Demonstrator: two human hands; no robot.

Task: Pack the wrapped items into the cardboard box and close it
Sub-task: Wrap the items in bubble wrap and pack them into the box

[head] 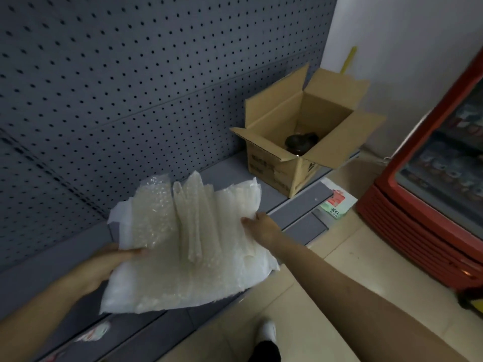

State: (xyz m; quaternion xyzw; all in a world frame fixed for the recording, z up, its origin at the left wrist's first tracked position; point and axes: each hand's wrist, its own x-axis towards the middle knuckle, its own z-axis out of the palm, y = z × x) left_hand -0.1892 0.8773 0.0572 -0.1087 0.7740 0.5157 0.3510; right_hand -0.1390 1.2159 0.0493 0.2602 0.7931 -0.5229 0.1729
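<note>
A stack of clear bubble wrap sheets lies on the low grey shelf in front of me. My left hand grips its left edge from below. My right hand pinches the right edge of the bubble wrap. An open cardboard box stands further right on the same shelf, all flaps up or out. Inside it, at the bottom, sits a dark round item; I cannot tell what it is.
A grey pegboard wall backs the shelf. A red drinks fridge stands on the right on the beige tiled floor. A white and green packet lies on the floor by the shelf's end. My shoe shows below.
</note>
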